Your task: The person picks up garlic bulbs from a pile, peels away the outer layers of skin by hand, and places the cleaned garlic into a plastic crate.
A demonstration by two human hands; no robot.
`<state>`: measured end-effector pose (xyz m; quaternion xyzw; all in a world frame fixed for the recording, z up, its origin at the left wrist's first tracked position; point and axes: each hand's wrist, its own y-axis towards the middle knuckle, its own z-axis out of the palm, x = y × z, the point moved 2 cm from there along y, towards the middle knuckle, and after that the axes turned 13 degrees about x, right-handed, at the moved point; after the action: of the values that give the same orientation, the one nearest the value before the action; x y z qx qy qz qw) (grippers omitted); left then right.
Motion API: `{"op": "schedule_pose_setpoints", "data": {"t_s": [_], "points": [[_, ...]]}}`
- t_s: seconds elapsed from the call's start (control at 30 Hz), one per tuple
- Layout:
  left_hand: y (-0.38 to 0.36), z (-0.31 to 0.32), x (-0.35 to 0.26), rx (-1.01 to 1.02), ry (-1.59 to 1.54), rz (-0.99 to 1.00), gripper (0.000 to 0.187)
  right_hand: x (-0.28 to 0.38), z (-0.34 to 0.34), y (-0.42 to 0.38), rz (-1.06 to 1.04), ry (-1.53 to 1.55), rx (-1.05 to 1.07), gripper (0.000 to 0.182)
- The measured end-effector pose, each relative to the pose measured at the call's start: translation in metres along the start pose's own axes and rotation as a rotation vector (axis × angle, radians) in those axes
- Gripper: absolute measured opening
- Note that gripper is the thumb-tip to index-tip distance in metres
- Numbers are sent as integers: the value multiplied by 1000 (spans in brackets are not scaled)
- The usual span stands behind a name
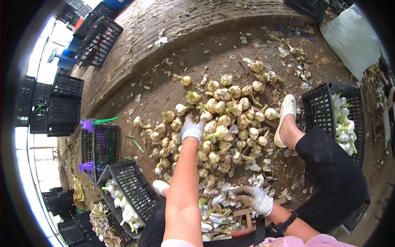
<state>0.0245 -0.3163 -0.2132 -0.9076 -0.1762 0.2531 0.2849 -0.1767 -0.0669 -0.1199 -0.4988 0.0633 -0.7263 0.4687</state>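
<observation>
A large heap of soil-stained garlic bulbs (pixel 222 108), with short cut stems, lies on the ground in front of me. My left hand (pixel 192 128), in a pale glove, reaches onto the heap's near left side. Its thumb and fingers are spread at the bulbs, and nothing shows gripped in them. My right hand (pixel 259 200), gloved too, hovers low over loose peelings (pixel 216 214) close to my lap. Its fingers are slightly bent and apart, with no held thing visible. Beside it is a small wooden piece (pixel 242 213), partly hidden.
Cleaned white garlic fills a black crate (pixel 319 109) at my right and a tilted crate (pixel 133 187) at my left. A crate with purple ties (pixel 106 144) stands behind that one. At the upper right sits a white sack (pixel 352 41). My shoe (pixel 287 115) borders the heap.
</observation>
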Motion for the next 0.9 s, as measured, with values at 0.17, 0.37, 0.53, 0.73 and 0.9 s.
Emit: {"op": "schedule_pose_setpoints", "data": {"t_s": [0.17, 0.37, 0.53, 0.73, 0.9], "points": [[56, 39, -26, 193, 111, -157, 77, 7, -15, 9, 89, 267, -96, 33], [-19, 11, 11, -206, -94, 202, 65, 12, -19, 8, -122, -76, -199, 31], [-195, 8, 7, -182, 81, 552, 52, 20, -16, -5, -276, 78, -350, 44], [-318, 33, 12, -91, 13, 771, 67, 7, 4, -11, -337, 203, -121, 30], [-353, 30, 23, -288, -112, 812, 65, 20, 26, -33, -429, 200, 55, 30]]}}
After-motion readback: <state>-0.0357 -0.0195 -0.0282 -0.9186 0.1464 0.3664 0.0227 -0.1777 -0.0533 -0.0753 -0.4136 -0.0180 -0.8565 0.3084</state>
